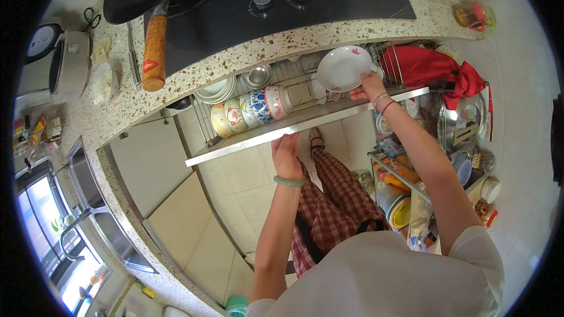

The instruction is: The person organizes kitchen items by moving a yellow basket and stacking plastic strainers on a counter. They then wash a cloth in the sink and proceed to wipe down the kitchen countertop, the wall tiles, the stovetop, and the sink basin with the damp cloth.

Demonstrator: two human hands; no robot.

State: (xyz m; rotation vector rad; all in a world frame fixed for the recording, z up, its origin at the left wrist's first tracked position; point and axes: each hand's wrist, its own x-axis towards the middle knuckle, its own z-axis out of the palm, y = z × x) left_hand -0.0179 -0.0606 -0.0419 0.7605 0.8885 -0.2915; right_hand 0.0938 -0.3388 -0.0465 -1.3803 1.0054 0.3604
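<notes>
White bowls (216, 91), too overlapped to count, are sitting leftmost in the open drawer (320, 121), beside one metal bowl (257, 77). One left hand (286, 155) is meeting the drawer's front edge; whether it is gripping, I cannot tell. Farther right, one right hand (371, 87) is grasping one white plate (344, 68) over the drawer. Around these, two sink basins (119, 238) are lying left, and speckled counter (264, 53) is bordering one black hob (358, 0).
</notes>
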